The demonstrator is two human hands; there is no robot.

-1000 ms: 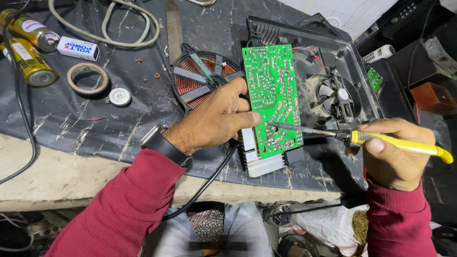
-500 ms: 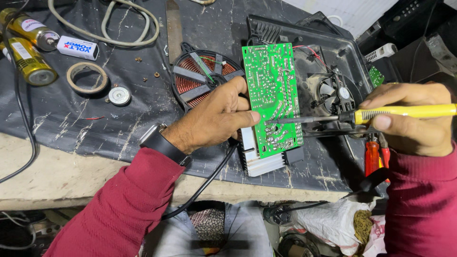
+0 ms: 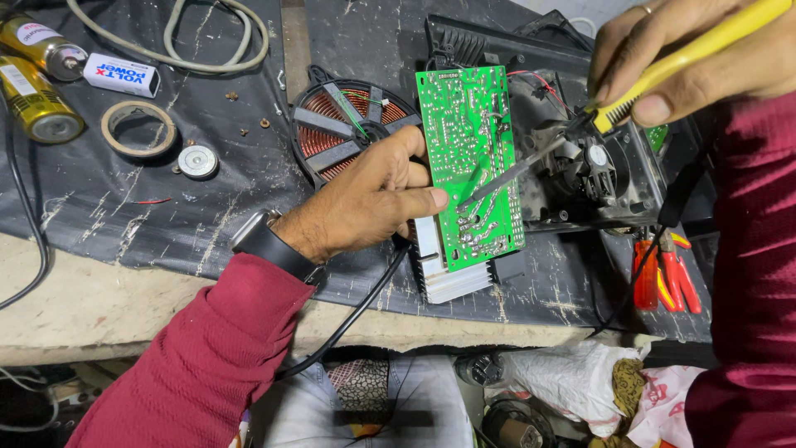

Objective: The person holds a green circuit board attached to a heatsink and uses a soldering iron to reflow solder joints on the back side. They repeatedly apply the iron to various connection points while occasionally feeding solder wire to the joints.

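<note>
Soldering on a green rectangular circuit board (image 3: 471, 162)

Left hand (image 3: 365, 199) grips the board's edge; right hand (image 3: 705, 54) is wrapped around a yellow-handled soldering iron (image 3: 663, 70), its tip touching the board.

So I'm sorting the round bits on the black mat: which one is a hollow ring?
The tan tape roll, open through its middle. The small silver disc beside it is solid, and the copper coil near the left hand is wound and spoked.

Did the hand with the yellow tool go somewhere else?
Yes. The right hand with the yellow tool rose from beside the green circuit board toward its top edge.
</note>
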